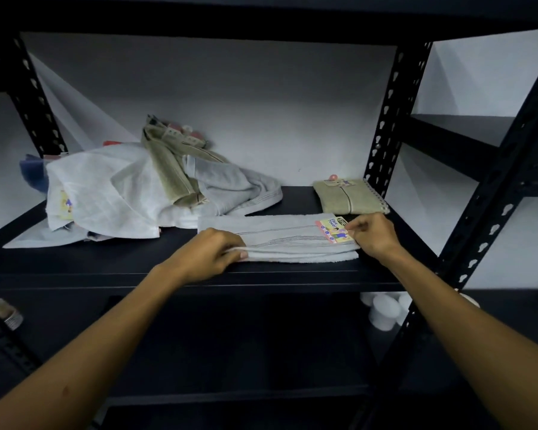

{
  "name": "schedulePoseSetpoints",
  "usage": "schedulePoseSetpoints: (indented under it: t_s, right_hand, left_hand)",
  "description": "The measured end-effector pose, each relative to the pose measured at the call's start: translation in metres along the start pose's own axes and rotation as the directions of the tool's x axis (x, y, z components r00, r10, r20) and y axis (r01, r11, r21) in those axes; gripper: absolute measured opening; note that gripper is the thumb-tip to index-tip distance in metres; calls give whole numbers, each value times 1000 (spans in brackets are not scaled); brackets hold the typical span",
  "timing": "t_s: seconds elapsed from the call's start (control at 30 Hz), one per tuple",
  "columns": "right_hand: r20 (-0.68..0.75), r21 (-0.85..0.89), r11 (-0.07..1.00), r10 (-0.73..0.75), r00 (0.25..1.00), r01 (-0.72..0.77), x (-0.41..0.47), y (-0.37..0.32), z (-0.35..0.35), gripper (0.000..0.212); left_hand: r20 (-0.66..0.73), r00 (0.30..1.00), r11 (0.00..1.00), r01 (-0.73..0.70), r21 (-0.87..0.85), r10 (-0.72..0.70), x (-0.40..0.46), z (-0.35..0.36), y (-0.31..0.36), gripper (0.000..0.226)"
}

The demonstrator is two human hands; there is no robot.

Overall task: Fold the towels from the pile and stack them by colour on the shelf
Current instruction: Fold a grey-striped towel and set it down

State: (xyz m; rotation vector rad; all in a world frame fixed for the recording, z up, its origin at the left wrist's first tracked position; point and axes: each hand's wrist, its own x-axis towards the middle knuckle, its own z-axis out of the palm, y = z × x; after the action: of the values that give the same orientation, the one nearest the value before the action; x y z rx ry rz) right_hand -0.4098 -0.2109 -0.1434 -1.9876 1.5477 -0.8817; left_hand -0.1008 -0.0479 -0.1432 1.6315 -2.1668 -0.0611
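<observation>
Head view looks down at a black shelf (156,268) with two bare arms reaching in. A pale grey towel (280,240) lies flat near the front edge of the shelf, folded into a long strip with thin dark stripes on it. It has a bright paper label (334,230) at its right end.

The left hand (213,254) is at the left end of the grey towel. Its fingers (241,254) curl around the folded edge and pinch it. The right hand (373,234) is at the right end, just beside the label. Its fingers (353,229) are bent close together and pinch the towel's corner there.

Behind the grey towel on the left sits the pile (131,193) of loose towels. It has white, light grey and tan ones all bunched up, and a bit of blue cloth (33,173) peeks out at the far left. At the back right of the shelf is a tan folded towel (348,197), lying neat and flat, near the grey towel's far right corner.

Under the shelf, on the right, some white round things (385,310) sit in the dark. I cannot tell what they are.
</observation>
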Motion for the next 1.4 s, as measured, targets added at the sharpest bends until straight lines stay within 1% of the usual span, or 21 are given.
schedulePoseSetpoints:
  t_s: [0.1,0.17,0.23,0.3,0.37,0.4,0.47,0.53,0.6,0.7,0.77,0.83,0.87,0.93,1.0,1.03,1.1,1.17,1.2,1.3,1.4]
  right_hand:
    - [-13,-78,996,-40,999,39,5,3,0,21]
    - [-16,-132,989,-67,998,65,6,6,1,24]
    - [-27,-283,954,-114,993,102,5,8,0,25]
    - [-72,-449,880,-210,975,157,-1,7,-1,23]
    - [-81,-410,866,-346,935,285,-11,-1,2,21]
    - [-36,-350,859,-411,911,374,-19,-5,6,22]
    - [142,-265,825,-479,866,500,-33,-14,21,33]
    - [264,-286,797,-469,843,533,-41,-22,36,39]
    - [294,-288,781,-478,827,554,-41,-28,42,42]
    - [370,-170,793,-499,783,585,-35,-33,43,41]
    - [433,-72,827,-477,765,557,-27,-35,40,37]
    - [439,-2,860,-458,773,510,-21,-37,41,28]
    - [391,-15,858,-467,793,513,-19,-39,45,26]
    - [245,-177,841,-466,850,512,-14,-43,56,27]
    - [164,-437,793,-394,905,424,-13,-49,68,32]
    - [149,-531,769,-330,932,357,-12,-53,73,34]
    - [156,-608,741,-240,958,284,-10,-61,77,32]
    - [221,-593,741,-227,949,315,-3,-66,77,33]
    - [263,-541,761,-253,931,359,1,-65,78,34]
    - [401,-317,815,-349,847,485,8,-59,74,39]
    - [520,-177,826,-383,764,534,11,-56,63,42]
  left_hand:
    - [-114,993,993,-15,117,28,-3,-4,-4,25]
    - [-118,992,986,-32,162,51,-10,-2,-8,33]
    - [-88,996,998,12,55,-7,-19,-2,-13,36]
    - [-110,991,993,69,-98,-80,-29,-1,-18,38]
    - [-136,982,980,103,-173,-127,-37,-3,-21,38]
    - [-119,982,974,122,-191,-146,-38,-4,-21,35]
    - [-55,983,969,162,-188,-175,-41,-8,-22,34]
    - [-26,986,978,163,-132,-167,-43,-14,-23,38]
    - [-19,982,979,188,-83,-190,-48,-21,-24,43]
    - [60,969,969,241,-55,-238,-51,-34,-21,47]
    - [132,968,968,227,-110,-212,-47,-41,-10,49]
    - [180,964,951,232,-204,-197,-40,-41,-2,46]
    - [189,960,946,246,-212,-207,-36,-39,2,51]
    - [109,969,967,232,-108,-220,-29,-32,4,54]
    - [-43,976,975,215,58,-213,-21,-26,0,38]
    - [-69,971,966,236,107,-229,-17,-24,-2,34]
    - [-32,955,946,295,137,-294,-9,-20,-7,32]
    - [17,950,941,307,141,-312,-4,-16,-11,33]
    - [16,951,943,302,139,-307,-4,-14,-12,34]
    - [-43,942,938,336,84,-334,-10,-12,-17,34]
    - [-95,929,934,357,-15,-357,-12,-9,-16,24]
